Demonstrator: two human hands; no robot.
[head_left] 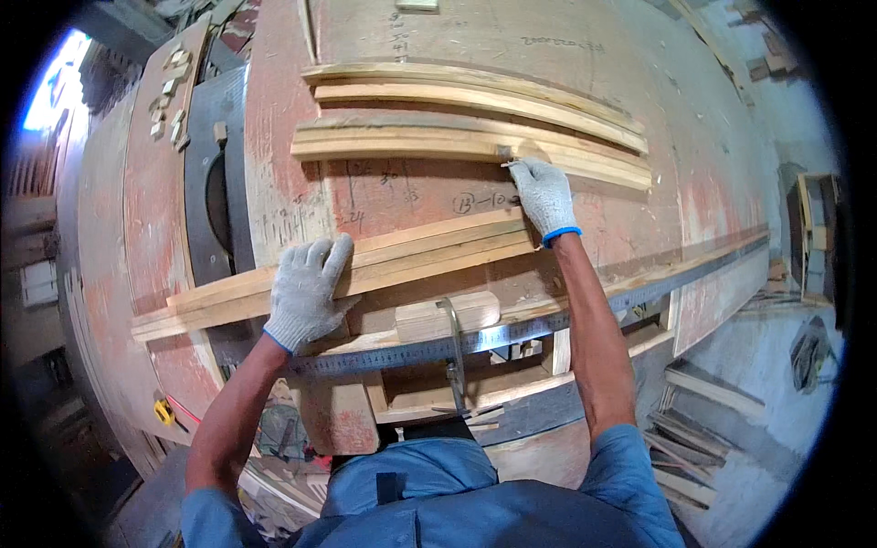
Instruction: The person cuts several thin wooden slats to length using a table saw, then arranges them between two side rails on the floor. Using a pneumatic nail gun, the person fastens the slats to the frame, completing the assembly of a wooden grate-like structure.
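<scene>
**A:** State the condition of each grip.

**B:** The left hand (306, 288) lies palm down across the near strips (438, 245), fingers together and reaching to their far edge. Whether the fingertips hook over that edge, I cannot tell. The right hand (544, 192) is closed in a pinch on a slim pale item (507, 164), at the near edge of the far strips (393, 142).

**A:** Locate the near strips.

**B:** They lie side by side, slanting from near left to far right across the worn red bench (621, 219). Their right end sits just beside the right wrist.

**A:** Specify handling.

**B:** By judgement: bare wood, fairly light singly, stiff, not fragile. Gloves should limit splinters. Because the strips can slide apart, press across the pair, as the left hand does; to lift, grasp well apart, toward both ends.

**A:** Surroundings?

**B:** On the near side, a wooden block (420, 320), a metal clamp (454, 333) and a long steel rule (365, 361). To the left, a dark slotted plate (206, 183); near left, a yellow tape measure (164, 411).
</scene>
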